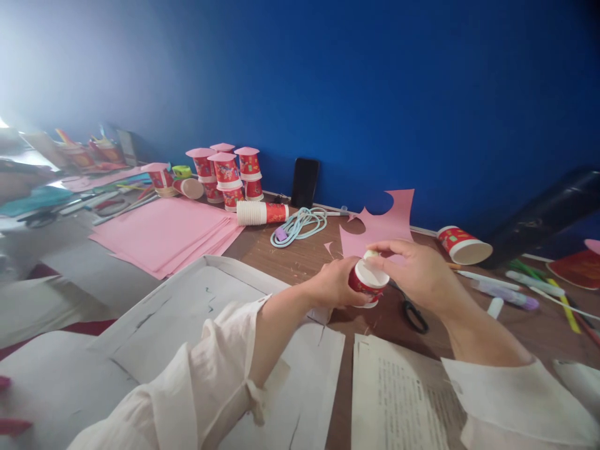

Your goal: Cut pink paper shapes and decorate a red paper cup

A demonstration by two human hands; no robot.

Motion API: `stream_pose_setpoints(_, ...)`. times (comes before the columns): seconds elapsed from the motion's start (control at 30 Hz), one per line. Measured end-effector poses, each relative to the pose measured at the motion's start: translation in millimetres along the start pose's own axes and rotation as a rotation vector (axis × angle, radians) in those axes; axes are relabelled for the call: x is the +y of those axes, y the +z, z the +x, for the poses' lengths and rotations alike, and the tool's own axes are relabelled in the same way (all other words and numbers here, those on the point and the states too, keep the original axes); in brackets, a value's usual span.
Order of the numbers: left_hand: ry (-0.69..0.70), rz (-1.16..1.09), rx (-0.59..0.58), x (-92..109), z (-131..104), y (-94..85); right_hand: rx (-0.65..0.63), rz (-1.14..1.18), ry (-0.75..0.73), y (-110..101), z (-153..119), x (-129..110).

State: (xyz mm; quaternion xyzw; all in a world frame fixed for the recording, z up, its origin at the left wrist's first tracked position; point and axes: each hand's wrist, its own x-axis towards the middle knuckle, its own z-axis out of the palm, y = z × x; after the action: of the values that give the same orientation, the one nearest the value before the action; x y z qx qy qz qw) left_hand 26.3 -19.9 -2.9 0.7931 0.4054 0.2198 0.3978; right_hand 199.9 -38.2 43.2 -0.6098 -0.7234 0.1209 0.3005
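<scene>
My left hand [332, 282] is wrapped round a red printed paper cup [367, 289], whose white round end faces up. Over that end, my right hand [412, 265] pinches a small whitish object [372, 254]; its kind is hard to make out, as the fingers cover part of it. The object is at the far rim of the white end. Black-handled scissors [415, 317] lie on the table just below my right hand, their blades partly hidden. Behind both hands rests a pink paper sheet [379, 225] with round pieces cut out of it.
Stacked red cups with pink paper discs [225, 169] stand by the blue wall. Nearby are a nested cup row [262, 213], a coiled cable [300, 226], a phone [305, 181] and pink sheets [173, 231]. A tipped cup [464, 245] and pens lie right; printed pages [398, 387] in front.
</scene>
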Motion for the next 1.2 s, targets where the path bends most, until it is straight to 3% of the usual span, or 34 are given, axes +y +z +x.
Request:
stream_pose_setpoints(0.13,0.005,-0.005,-0.019,-1.6,-0.4,0.9,-0.066,-0.074,-0.138,-7.1,-2.5,-2.6)
stream_pose_setpoints(0.23,-0.009,-0.018,-0.012,-3.8,0.0,2.0,-0.116,-0.064,-0.129,-16.9,-3.9,-2.1)
stream_pose_setpoints(0.33,-0.026,-0.024,-0.002,-5.3,0.8,2.3,-0.019,0.017,-0.041,-22.3,-4.1,-1.8)
stream_pose_setpoints(0.47,-0.016,-0.018,-0.018,-4.1,1.5,1.0,0.084,0.02,-0.019,-13.5,-2.9,-3.2)
stream_pose_setpoints(0.7,0.021,-0.017,-0.022,-1.9,0.7,-0.3,-0.034,-0.138,-0.071,-1.1,-6.0,-12.7)
stream_pose_setpoints(1.0,0.023,-0.022,-0.034,-2.6,0.2,0.3,-0.288,-0.039,-0.02,-22.7,-8.9,-14.2)
stream_pose_setpoints(1.13,-0.003,-0.026,-0.01,-1.6,-0.7,0.4,-0.011,-0.063,0.07,-23.5,-7.4,-7.8)
stream_pose_setpoints(1.2,-0.001,-0.018,-0.014,-1.8,-0.5,0.6,0.066,-0.085,0.094,-15.5,-7.1,-9.1)
